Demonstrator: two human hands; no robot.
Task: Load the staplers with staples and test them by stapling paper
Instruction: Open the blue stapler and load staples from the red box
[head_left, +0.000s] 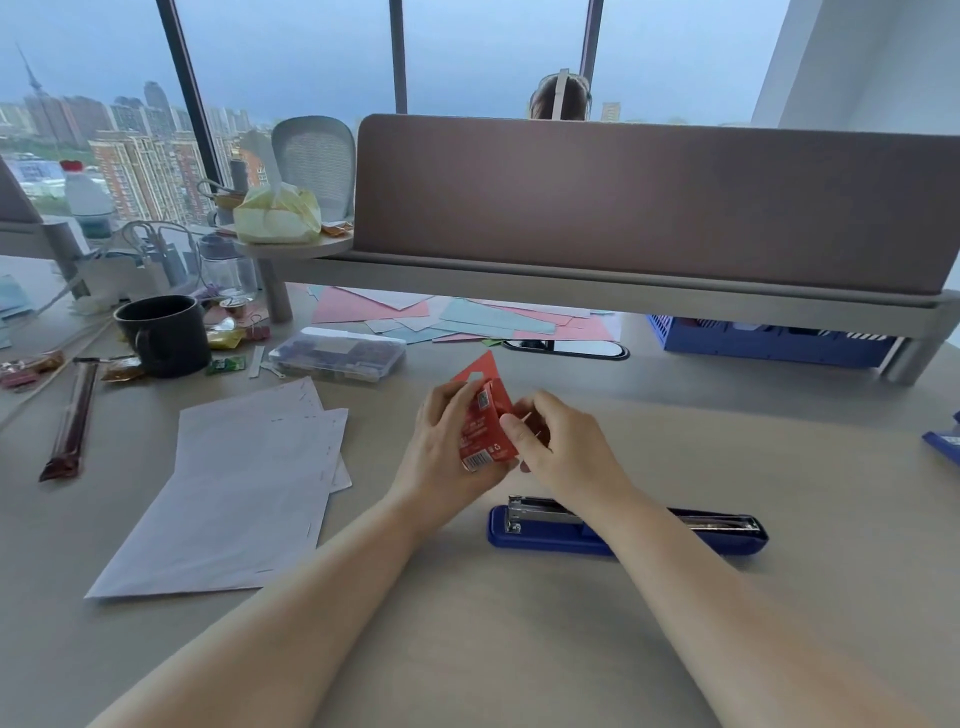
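Hands: both raised just above the counter (519, 649) at mid-frame, forearms reaching in from the lower edge and converging. Left hand (441, 447) wraps the left side of a red staple box (485, 428), fingers curled around it, thumb low near the barcode end. Right hand (563, 441) closes on the box's right edge, thumb and forefinger pinched together there; what they pinch cannot be told. Box: held tilted, long axis running from the barcode end nearest the person up to a hang-tab pointing away. Blue stapler (628, 527): lying opened out flat on the counter just below the right wrist, long axis left to right, metal magazine uppermost. White paper sheets (239, 493): stacked on the counter, left of the hands.
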